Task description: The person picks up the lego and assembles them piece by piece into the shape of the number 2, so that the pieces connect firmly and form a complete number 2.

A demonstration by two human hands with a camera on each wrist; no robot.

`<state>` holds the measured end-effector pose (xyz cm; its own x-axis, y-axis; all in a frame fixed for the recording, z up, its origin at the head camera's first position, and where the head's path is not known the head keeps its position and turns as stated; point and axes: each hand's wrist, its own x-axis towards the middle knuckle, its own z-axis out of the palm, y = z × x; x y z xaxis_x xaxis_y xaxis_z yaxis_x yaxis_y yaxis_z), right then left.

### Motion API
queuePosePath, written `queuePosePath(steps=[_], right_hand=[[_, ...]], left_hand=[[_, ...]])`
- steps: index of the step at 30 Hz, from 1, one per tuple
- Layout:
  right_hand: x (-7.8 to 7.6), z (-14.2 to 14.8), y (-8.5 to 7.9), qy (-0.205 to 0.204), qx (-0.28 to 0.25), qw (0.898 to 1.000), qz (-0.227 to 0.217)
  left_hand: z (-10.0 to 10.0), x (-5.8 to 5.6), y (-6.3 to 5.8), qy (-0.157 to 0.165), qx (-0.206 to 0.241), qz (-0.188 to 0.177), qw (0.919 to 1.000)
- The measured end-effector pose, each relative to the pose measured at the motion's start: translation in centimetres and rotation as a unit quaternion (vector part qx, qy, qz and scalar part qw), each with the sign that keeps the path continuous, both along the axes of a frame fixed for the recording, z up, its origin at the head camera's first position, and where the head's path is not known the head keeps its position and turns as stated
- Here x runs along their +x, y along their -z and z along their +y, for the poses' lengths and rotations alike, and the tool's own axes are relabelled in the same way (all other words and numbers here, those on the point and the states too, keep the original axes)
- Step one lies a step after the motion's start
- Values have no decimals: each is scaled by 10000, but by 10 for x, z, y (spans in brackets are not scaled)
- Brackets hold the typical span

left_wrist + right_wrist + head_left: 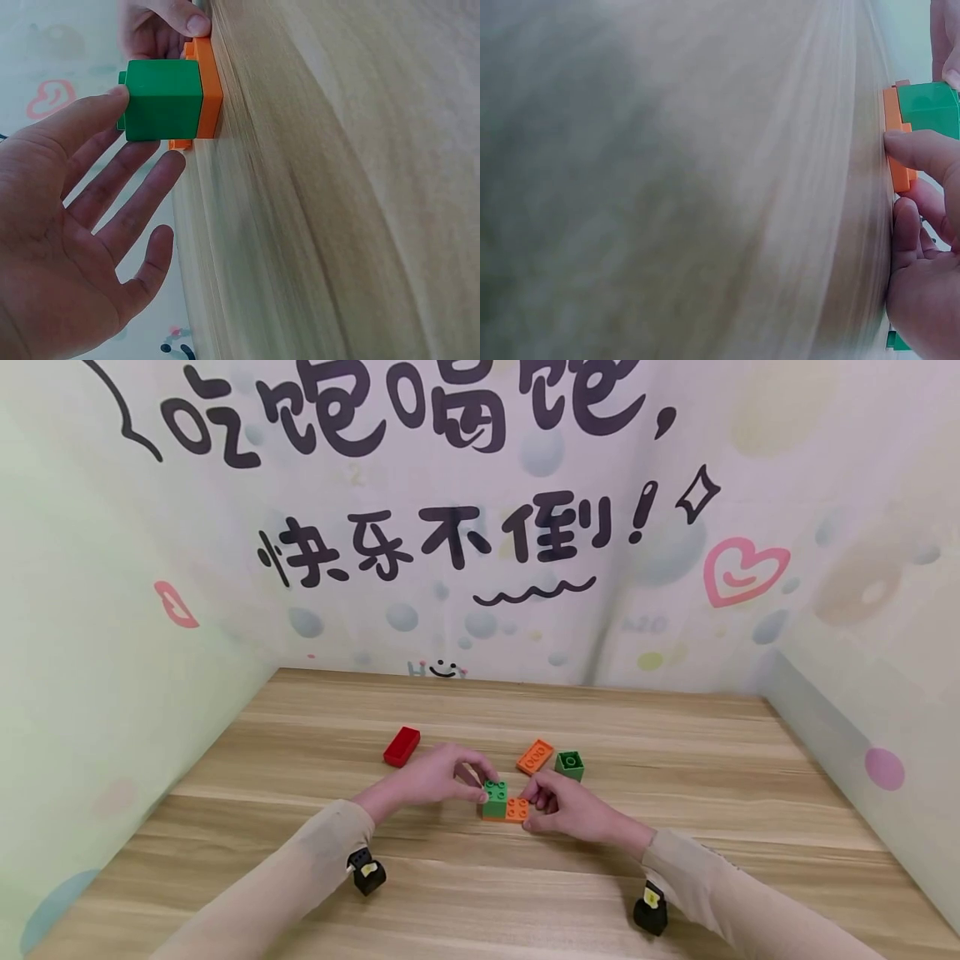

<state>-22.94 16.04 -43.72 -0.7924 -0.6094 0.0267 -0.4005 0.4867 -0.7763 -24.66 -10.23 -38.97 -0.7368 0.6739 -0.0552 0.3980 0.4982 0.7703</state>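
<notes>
A green building block [494, 807] sits studs up on the left end of a flat orange building block [517, 811], which lies on the table. My left hand [442, 777] holds the green block by its upper part, thumb on the near side. In the left wrist view the other fingers of this left hand [82, 225] spread loosely behind the green block [163, 100]. At the bare right end, my right hand [570, 808] pinches the orange block. The right wrist view shows its thumb on the edge of the orange block [895, 142].
Behind the right hand, a second orange block [535, 757] lies with its hollow underside up. Beside it is another green block [570, 766], also hollow side up. A red block [402, 747] lies beyond the left hand. Printed cloth walls [450, 635] border the wooden table [465, 902].
</notes>
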Motion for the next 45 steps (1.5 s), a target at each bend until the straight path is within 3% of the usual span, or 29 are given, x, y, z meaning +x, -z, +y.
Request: queuePosePath(steps=[6,15,23,45], right_hand=[[-1,0,2,70,55,9999,53],[2,3,5,274,252,9980,510],[1,6,8,214,252,9976,606],[-7,12,8,55,190,9984,523]], left_hand=[[0,-1,2,9,17,50,10000],[3,0,3,-50,-68,82,9999],[4,1,2,-89,-62,72,9999],[6,0,3,-153,-59,53,9999]])
